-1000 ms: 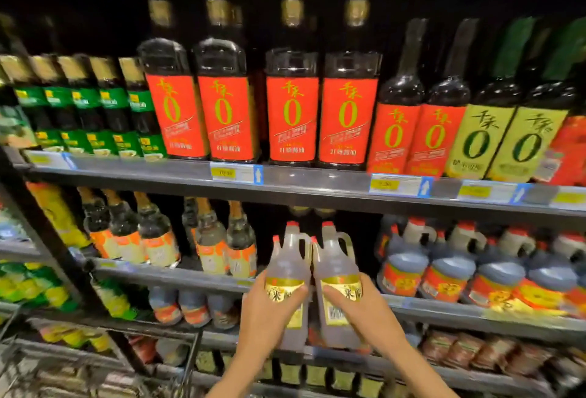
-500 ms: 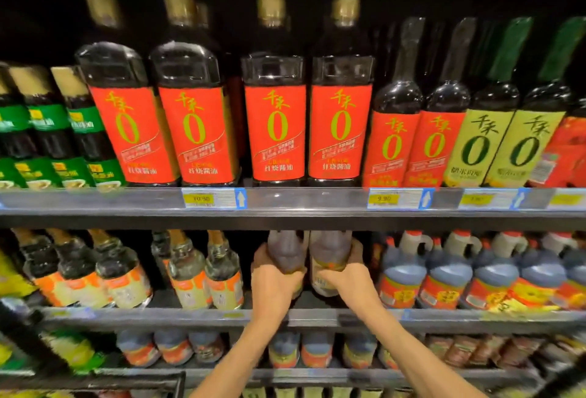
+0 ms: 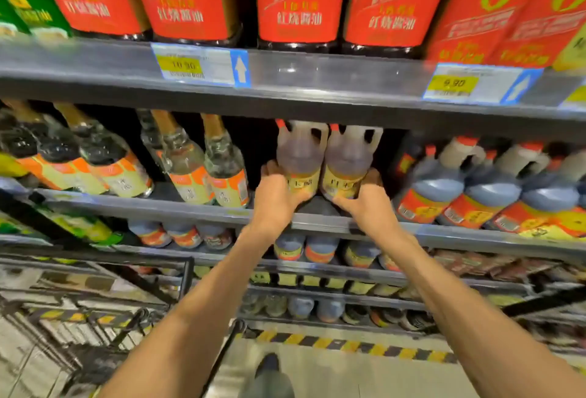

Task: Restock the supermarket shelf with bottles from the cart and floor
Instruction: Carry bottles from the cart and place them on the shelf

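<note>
Two jug bottles [image 3: 301, 159] [image 3: 348, 164] sit side by side in the middle shelf [image 3: 317, 223] gap, left hand [image 3: 277, 196] and right hand [image 3: 369, 202] each gripping one; placing underway, next seat and let go

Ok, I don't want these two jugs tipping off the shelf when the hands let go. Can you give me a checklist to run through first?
1. Left hand grips the left jug: ok.
2. Right hand grips the right jug: ok.
3. Jugs upright, side by side: ok.
4. Red caps under the upper shelf edge: ok.
5. Bases flat on the shelf lip: cannot tell, the hands hide them.
6. Gap to the clear bottle on the left: ok.
</note>
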A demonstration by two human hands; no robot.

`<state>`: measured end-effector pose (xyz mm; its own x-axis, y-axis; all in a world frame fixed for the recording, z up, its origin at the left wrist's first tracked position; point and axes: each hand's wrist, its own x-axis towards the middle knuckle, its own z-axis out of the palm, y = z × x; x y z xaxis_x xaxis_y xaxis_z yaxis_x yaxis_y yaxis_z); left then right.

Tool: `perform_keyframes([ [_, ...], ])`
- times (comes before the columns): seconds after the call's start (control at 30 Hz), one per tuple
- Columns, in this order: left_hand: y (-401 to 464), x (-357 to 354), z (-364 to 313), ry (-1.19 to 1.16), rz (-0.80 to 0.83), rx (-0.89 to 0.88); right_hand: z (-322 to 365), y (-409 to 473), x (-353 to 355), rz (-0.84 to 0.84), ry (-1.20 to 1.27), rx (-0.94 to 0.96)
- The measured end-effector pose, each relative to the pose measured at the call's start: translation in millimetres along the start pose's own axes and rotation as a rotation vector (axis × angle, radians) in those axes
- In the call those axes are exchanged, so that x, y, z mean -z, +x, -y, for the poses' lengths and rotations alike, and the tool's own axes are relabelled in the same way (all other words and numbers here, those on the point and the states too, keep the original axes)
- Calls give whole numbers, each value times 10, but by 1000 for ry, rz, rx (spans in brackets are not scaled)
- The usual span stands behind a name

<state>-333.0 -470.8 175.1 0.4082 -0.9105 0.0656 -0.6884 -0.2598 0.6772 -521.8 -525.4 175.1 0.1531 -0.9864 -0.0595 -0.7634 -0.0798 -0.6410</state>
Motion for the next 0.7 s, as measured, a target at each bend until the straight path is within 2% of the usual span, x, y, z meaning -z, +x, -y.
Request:
perform_keyframes([
  [0.13,228,-101,34,-27,-23,53,18,214,-147,-65,173,32],
  [0.2,420,-193,94,7,16,108,27,383,-207,-49,240,21],
  [0.3,688,-324,143,80,-9,107,51,687,-285,-79,161,64],
  [0.4,921,-329,90,-1,-140,53,26,941,-369,-131,153,108],
  [0.5,1114,-387,150,-87,-185,51,14,1143,-446,-124,55,138],
  [0.7,1313,-493,215,-105,-293,-16,10,1363,-576,-169,-38,169],
])
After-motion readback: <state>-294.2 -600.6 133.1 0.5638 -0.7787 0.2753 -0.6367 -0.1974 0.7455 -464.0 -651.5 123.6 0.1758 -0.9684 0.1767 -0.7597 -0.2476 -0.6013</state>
